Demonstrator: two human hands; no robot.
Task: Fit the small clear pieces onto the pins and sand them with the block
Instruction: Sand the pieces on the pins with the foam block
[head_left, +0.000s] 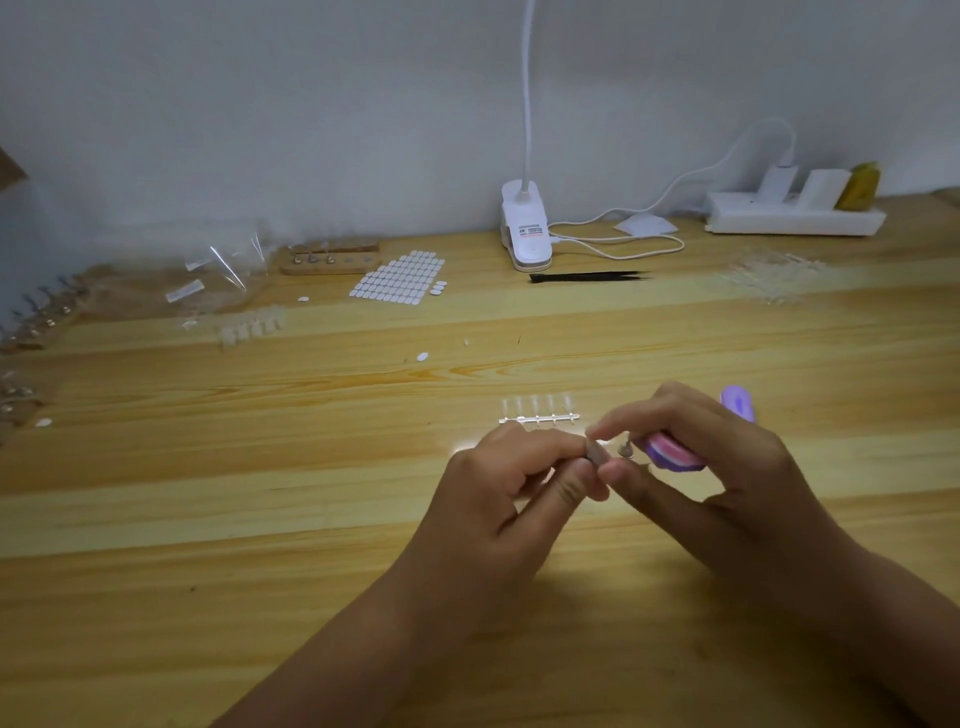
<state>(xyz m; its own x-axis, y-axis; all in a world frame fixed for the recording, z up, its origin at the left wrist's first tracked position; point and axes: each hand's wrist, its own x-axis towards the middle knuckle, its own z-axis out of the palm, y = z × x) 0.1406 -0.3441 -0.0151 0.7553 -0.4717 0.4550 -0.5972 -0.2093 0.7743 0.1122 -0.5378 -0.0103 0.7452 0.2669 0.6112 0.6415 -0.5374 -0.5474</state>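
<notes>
Head view: the two hands are working close together well in front of the clip lamp (524, 228), low over the tabletop (260, 519). The left hand (511, 480) is pinching a small greyish-clear piece (595, 455) between thumb and forefinger. The right hand (727, 467) is touching the same piece with its own thumb and forefinger tips, so the fingertips are meeting there. A small round-headed pin (626, 449) is showing just right of the piece; whether the two are already joined is too small to tell. The right hand's other fingers are curling round the pink-and-purple sanding block (675, 453), holding it tucked into the palm.

A strip of clear pieces (540, 413) is lying flat between the hands and the lamp, much nearer the hands. Left of the lamp, a sheet of white pads (400, 278) and a wooden stand (330, 257) are sitting near the wall.

The fitting looks to be under way, with sanding not yet begun. The likely trouble is the piece springing out of the pinch, because it is tiny, smooth and nearly invisible against the wood. With the right hand doing two jobs at once, the block could also slip or knock the strip.
</notes>
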